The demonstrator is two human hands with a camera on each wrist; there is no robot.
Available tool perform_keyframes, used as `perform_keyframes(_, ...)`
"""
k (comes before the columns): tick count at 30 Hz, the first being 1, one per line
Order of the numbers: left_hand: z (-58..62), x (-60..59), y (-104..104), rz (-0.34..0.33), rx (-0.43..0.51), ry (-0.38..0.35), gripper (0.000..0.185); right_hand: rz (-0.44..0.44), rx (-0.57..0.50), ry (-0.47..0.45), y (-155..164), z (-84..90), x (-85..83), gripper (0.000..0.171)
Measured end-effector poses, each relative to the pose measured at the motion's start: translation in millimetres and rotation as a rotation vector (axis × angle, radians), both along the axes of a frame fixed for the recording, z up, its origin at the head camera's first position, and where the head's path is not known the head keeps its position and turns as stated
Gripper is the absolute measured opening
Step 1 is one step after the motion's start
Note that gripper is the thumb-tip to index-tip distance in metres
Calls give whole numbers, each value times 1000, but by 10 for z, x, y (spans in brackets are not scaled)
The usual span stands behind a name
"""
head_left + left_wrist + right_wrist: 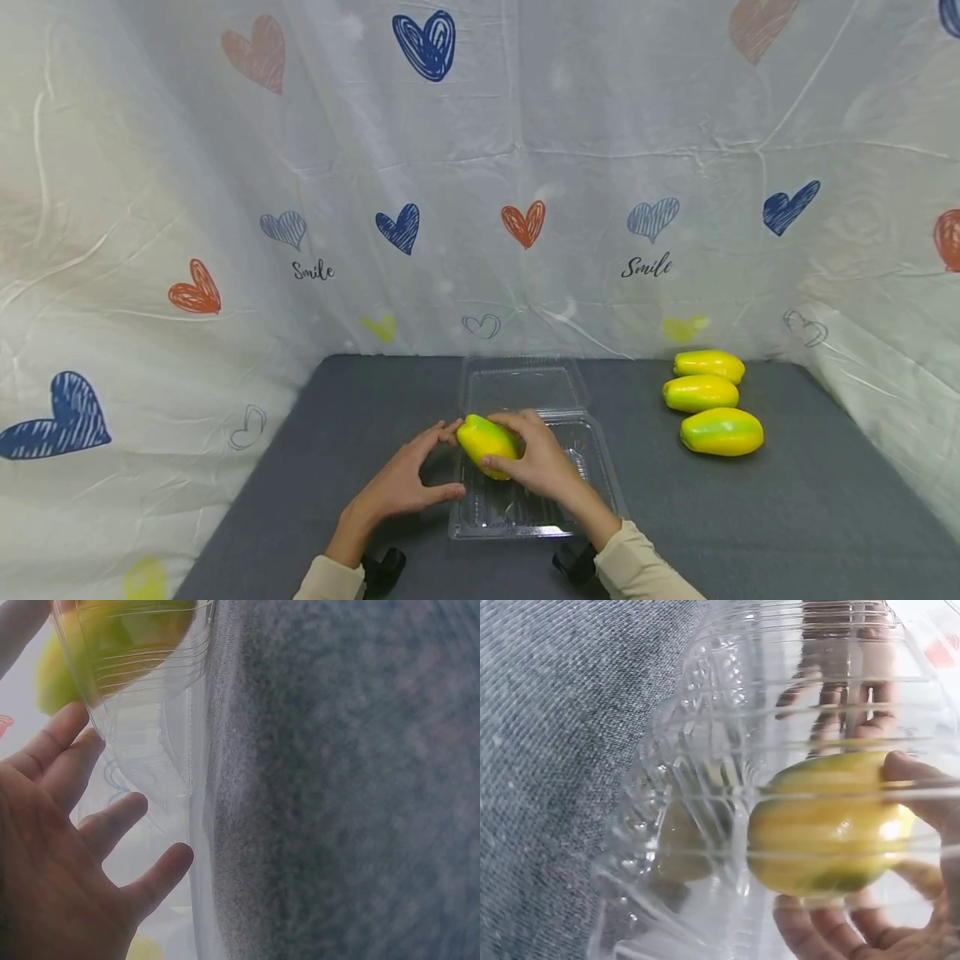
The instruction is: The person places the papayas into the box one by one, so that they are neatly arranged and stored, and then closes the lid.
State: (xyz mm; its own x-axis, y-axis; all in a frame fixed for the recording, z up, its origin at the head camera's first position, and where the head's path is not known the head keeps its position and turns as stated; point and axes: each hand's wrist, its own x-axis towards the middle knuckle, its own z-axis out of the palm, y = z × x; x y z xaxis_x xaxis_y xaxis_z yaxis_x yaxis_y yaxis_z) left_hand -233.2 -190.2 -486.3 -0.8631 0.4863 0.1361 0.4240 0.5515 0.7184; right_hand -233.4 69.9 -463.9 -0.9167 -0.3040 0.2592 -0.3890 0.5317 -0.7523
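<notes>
Bare hands [405,487], cream long sleeves [645,567], black wrist-mounted cameras [384,571].

Grey cloth-covered table with a clear container and three papayas

The table [360,417] bears an open clear plastic clamshell container [577,492] near its front middle, lid [521,385] folded back toward the heart-printed backdrop; well apart at the right rear, three yellow-green papayas [712,400] lie in a close row, one behind another

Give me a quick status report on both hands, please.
Right hand grips papaya over open clear container. Left hand open, fingertips at papaya. Nothing blocking.
</notes>
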Motion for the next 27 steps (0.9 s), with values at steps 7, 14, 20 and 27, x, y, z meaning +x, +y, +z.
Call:
perform_keyframes(7,2,-4,2,2,-15,-6,59,-2,13,-3,15,3,19,59)
perform_keyframes(14,1,1,9,-9,2,15,57,-4,34,18,21,-16,2,60)
perform_keyframes(20,-9,3,10,-14,9,15,56,3,43,21,31,-39,-1,61)
perform_keyframes(27,1,1,11,-5,-5,1,58,5,44,15,44,-28,10,63)
